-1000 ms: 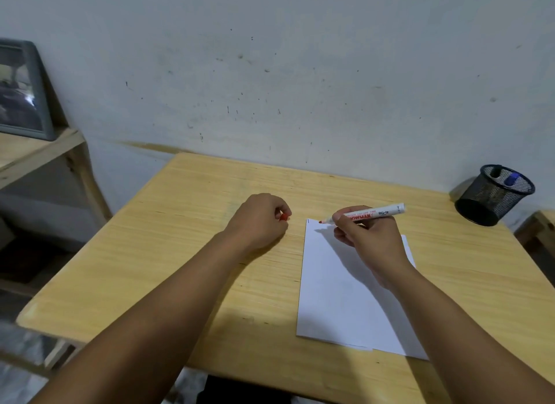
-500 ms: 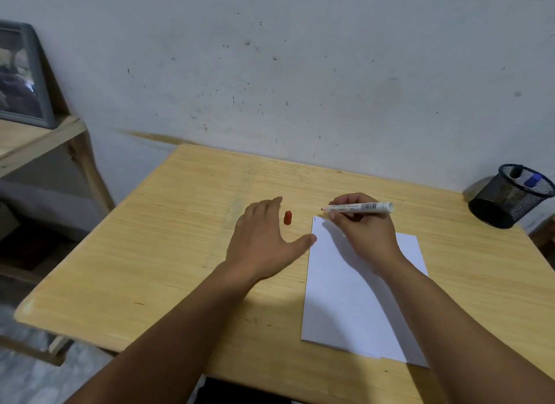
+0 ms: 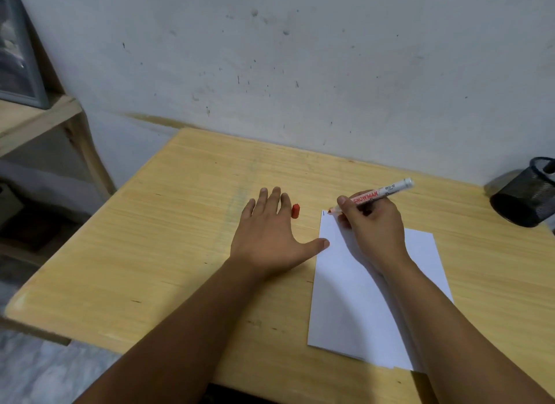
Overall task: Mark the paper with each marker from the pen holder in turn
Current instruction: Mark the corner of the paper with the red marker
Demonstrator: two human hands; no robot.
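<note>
Left of centre, the left hand (image 3: 271, 238) is laid flat on the table (image 3: 168, 238), fingers spread, gripping nothing; its thumb reaches to the left edge of the paper (image 3: 354, 298). Just beside its fingertips the red cap (image 3: 295, 211) is stood on the wood, apart from the sheet.

Right of centre, the right hand (image 3: 371, 223) is closed around the marker (image 3: 380, 193), heel resting on the paper, barrel slanted up toward the upper right. The tip is set at the sheet's top left corner, where a short dark stroke is seen.

For a clean mark, the sheet is best pinned by the left thumb so it cannot slide, and light pressure kept so the stroke stays on the paper and off the wood. The cap is likely to roll if knocked; it should be left within reach for recapping.

At the right edge of the frame, the pen holder (image 3: 528, 193) is placed well apart from the paper; at least one dark marker top is seen inside.

Surface: pale wood, scuffed, pushed against a stained grey wall. A wooden shelf at upper left.
</note>
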